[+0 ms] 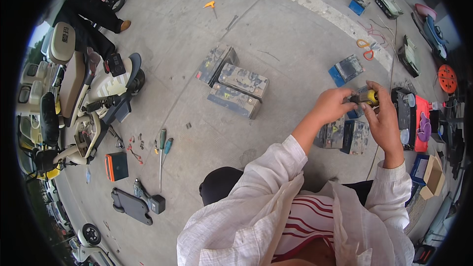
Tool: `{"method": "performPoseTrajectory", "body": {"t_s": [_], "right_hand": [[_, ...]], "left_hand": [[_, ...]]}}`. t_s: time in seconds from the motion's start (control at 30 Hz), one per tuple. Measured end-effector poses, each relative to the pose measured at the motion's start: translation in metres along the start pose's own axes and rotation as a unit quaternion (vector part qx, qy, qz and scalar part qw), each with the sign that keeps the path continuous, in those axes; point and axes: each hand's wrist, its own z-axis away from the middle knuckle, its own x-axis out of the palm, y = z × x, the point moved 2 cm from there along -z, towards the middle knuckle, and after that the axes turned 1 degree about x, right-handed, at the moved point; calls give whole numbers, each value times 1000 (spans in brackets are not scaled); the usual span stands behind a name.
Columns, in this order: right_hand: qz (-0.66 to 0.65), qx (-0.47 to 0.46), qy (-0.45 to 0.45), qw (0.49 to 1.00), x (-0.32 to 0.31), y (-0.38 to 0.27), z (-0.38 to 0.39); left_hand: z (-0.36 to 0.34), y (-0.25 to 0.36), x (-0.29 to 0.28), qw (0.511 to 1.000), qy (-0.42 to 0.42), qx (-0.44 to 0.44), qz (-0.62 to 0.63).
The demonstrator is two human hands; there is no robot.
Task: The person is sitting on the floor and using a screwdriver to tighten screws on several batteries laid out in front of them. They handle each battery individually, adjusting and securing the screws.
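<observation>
Both hands hold a small yellow-and-black tool above the concrete floor.

Left hand (331,104) and right hand (383,118) pinch the tool (367,97) between them; below lie grey batteries with yellow labels (345,135), farther off three battery blocks (234,81) and a blue box (345,70).

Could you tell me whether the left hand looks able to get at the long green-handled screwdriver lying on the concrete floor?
Probably not as things stand: the left hand is raised, gripping a small yellow-and-black tool together with the right hand, and the long green-handled screwdriver lies well off to the person's left.
</observation>
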Motion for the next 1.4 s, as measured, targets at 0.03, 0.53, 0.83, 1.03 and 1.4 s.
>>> {"method": "performPoseTrajectory", "body": {"t_s": [0.03, 0.53, 0.83, 1.03, 1.4], "right_hand": [[-14, -12, 1, 1000, 1, 1, 1], [53, 76, -11, 996, 1, 9, -4], [23, -4, 10, 1000, 2, 6, -1], [20, 68, 13, 997, 4, 12, -2], [75, 100, 2, 992, 5, 15, -6]], "left_hand": [[0, 0, 0, 1000, -5, -9, 7], [1, 3, 0, 1000, -4, 12, 3], [0, -5, 5, 1000, -3, 7, -3], [3, 0, 3, 1000, 2, 1, 13], [2, -5, 3, 1000, -10, 3, 29]]}}
